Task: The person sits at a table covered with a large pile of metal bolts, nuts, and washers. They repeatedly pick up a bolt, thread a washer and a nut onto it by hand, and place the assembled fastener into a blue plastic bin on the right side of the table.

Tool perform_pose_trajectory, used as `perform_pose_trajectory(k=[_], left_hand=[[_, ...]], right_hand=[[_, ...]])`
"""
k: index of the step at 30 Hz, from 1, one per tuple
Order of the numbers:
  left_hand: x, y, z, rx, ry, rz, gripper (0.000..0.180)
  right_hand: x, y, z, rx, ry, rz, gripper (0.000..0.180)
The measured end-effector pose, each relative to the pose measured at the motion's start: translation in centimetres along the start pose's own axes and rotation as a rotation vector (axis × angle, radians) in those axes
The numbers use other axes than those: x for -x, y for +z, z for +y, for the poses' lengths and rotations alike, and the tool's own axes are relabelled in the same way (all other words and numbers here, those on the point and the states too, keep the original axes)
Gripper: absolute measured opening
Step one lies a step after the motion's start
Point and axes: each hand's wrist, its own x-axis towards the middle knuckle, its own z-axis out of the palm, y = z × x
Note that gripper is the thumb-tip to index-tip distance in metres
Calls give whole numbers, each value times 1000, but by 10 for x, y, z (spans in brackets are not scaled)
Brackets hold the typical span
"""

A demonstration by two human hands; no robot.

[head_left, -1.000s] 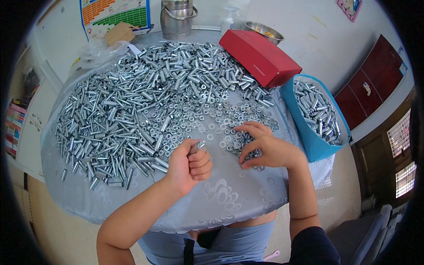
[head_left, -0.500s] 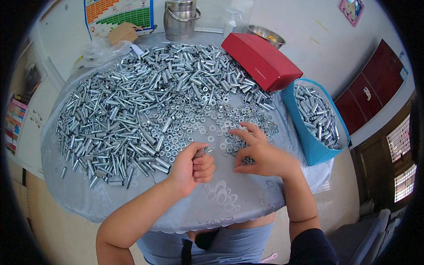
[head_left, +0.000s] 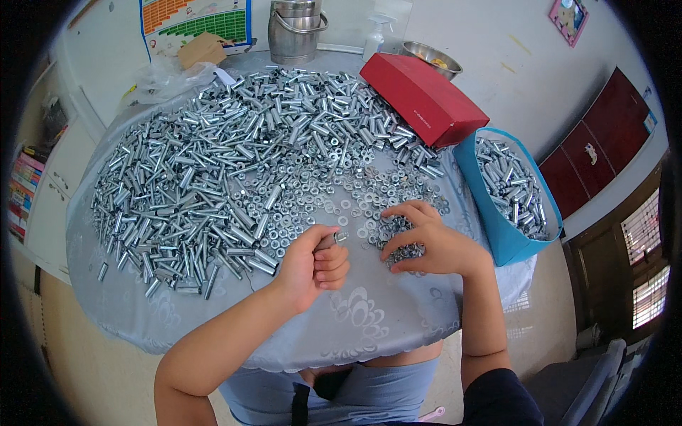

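Head view: at left, a broad heap of silver tubular parts [head_left: 192, 177] is borne by the cloth-covered surface [head_left: 405, 312]. Beside it, loose washers [head_left: 288, 220] are scattered. A metal sleeve [head_left: 327, 243] is clasped within the curled fingers of the left hand [head_left: 311, 268], its end left protruding. The right hand [head_left: 437, 245] is held spread over small rings [head_left: 406, 252]; contact cannot be fairly confirmed. At right, a blue bin [head_left: 490, 213] is filled with similar parts.
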Motion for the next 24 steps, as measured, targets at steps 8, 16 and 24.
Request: perform_pose_trajectory(k=[8, 16, 24], left_hand=[[0, 1, 0, -15, 1, 1, 45], [-1, 5, -1, -109, -41, 24, 46], [5, 16, -7, -268, -34, 63, 36]], right_hand=[[-3, 1, 2, -14, -29, -1, 18], [-11, 7, -9, -186, -150, 115, 13], [-12, 14, -20, -580, -145, 245, 14]])
